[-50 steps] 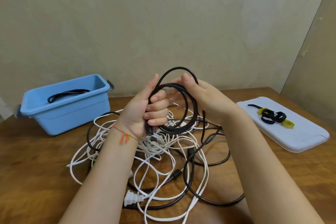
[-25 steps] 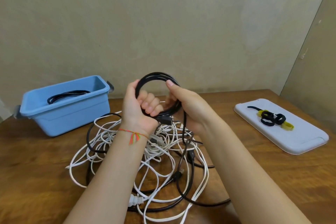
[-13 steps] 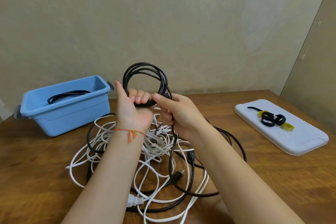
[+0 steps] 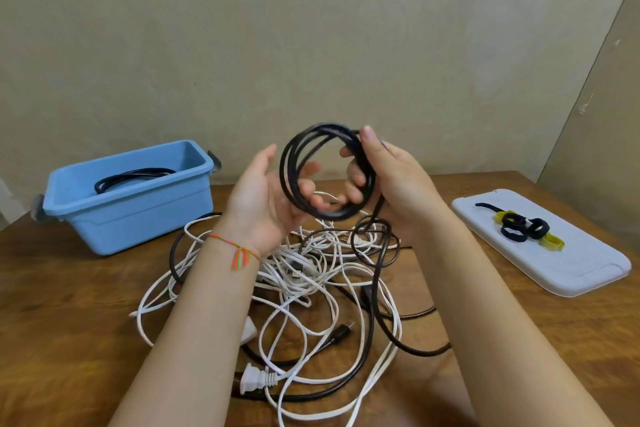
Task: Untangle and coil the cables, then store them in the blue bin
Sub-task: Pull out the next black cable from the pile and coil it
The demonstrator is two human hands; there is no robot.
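Left hand (image 4: 263,198) now open; right hand (image 4: 391,184) grips black coil (image 4: 294,191)

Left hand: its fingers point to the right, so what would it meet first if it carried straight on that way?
Most likely the black cable coil right in front of its fingertips; the left hand is open with the coil across its fingers. Beyond it is the right hand, gripping the coil. Depth is uncertain.

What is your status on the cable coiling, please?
Right hand grips black coil; left hand open, cradling it. Tail trails into tangle on table. One coil in blue bin.
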